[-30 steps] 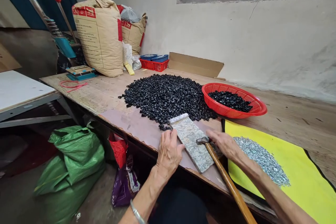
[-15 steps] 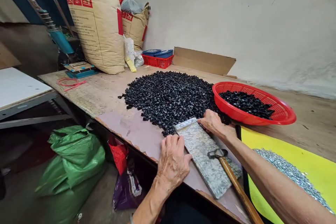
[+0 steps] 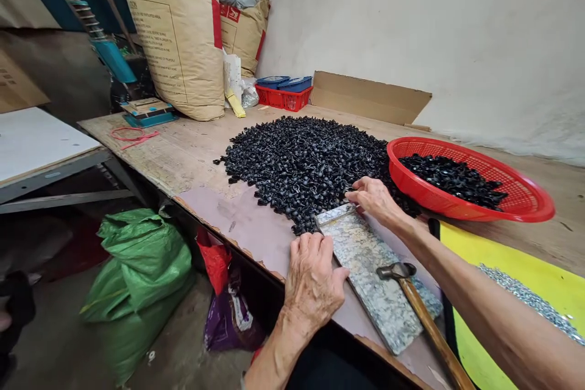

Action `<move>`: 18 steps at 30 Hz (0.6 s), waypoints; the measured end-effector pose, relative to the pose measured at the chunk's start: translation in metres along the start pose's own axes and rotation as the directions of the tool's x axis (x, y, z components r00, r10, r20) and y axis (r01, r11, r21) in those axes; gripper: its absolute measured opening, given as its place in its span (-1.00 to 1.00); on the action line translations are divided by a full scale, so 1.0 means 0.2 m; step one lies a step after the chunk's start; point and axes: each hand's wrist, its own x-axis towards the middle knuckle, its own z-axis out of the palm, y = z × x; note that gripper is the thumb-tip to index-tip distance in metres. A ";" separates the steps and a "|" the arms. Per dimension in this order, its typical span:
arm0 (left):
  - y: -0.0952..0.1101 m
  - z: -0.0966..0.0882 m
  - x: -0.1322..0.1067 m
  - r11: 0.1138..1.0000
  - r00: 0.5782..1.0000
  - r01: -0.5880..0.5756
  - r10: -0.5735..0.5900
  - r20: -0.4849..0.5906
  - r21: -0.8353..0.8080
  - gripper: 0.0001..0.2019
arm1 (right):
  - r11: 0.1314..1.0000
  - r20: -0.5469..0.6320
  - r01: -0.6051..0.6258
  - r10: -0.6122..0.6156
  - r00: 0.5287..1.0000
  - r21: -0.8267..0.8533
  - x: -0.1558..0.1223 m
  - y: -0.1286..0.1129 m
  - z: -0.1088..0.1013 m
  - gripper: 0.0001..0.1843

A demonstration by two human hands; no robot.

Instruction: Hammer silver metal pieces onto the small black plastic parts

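A grey mottled stone slab (image 3: 375, 274) lies at the table's front edge, with a hammer (image 3: 398, 270) resting on it, its wooden handle toward me. My left hand (image 3: 315, 283) rests on the table edge left of the slab, thumb apart and fingers lying down with nothing visible in them. At the slab's far end, my right hand (image 3: 375, 200) is closed in a pinch by the heap of small black plastic clips (image 3: 311, 164). A small dark clip appears at its fingertips, partly hidden by the fingers.
Right of the heap sits a red plastic basket (image 3: 525, 195) with black pieces inside. Small silvery metal bits lie on a yellow sheet (image 3: 479, 244). Behind stand a large paper sack (image 3: 183, 42), a teal lever press (image 3: 112, 61) and a red crate (image 3: 283, 99). A green sack (image 3: 141, 274) is on the floor.
The view has shifted, moving the scene slightly rightward. My right hand has moved a little off the slab's far end toward the heap, its fingers pinching. My left hand stays beside the slab.
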 end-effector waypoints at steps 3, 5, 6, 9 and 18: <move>0.01 0.00 0.00 1.000 1.000 0.010 -0.010 -0.003 -0.011 -0.75 | 0.993 0.005 0.095 -0.096 0.995 0.064 -0.07 -0.02 0.02 -0.50; 0.00 -0.01 0.00 1.000 1.000 0.004 -0.004 -0.007 -0.016 -0.76 | 0.983 0.030 0.157 -0.160 0.987 0.098 -0.10 -0.03 0.04 -0.40; 0.00 -0.01 -0.01 1.000 1.000 -0.004 0.004 -0.009 -0.019 -0.76 | 0.977 0.044 0.183 -0.189 0.981 0.110 -0.11 -0.03 0.04 -0.38; -0.01 -0.01 -0.01 0.999 0.999 -0.035 0.035 -0.007 -0.030 -0.73 | 0.962 0.076 0.246 -0.255 0.964 0.115 -0.14 -0.02 0.05 -0.44; 0.00 -0.02 -0.01 0.990 0.989 -0.129 0.125 0.075 0.057 -0.50 | 0.952 0.010 0.305 -0.305 0.952 0.013 -0.22 0.07 0.01 -0.64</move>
